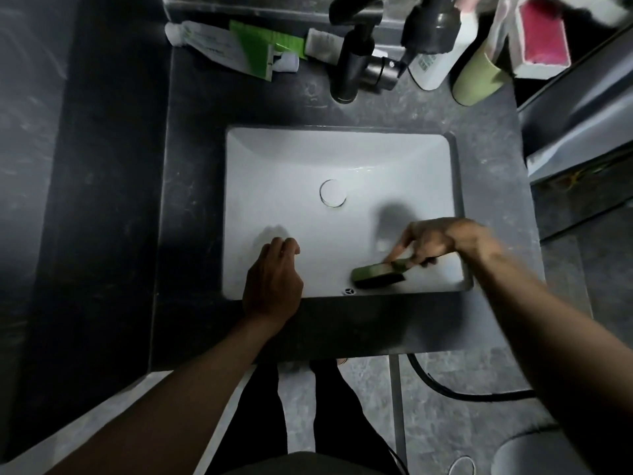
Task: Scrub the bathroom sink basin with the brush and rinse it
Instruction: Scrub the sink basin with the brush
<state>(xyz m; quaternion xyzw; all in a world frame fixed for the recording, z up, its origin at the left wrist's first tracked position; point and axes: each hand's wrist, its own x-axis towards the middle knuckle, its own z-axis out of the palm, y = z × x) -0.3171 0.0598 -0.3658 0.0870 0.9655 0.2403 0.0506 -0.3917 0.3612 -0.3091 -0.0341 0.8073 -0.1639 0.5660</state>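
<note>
Fingers of right hand (pixel 442 240) grip brush (pixel 378 271) in basin (pixel 281 159).

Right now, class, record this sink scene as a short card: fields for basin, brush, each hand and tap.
basin: white, rectangular, set in a dark counter
drain cover: round, white, mid-basin
brush: green back, dark bristles, at the near wall, right of centre
right hand: grips the brush handle
left hand: holds nothing, fingers loosely curled over the near-left basin
tap: dark, behind the basin; no stream visible
</note>
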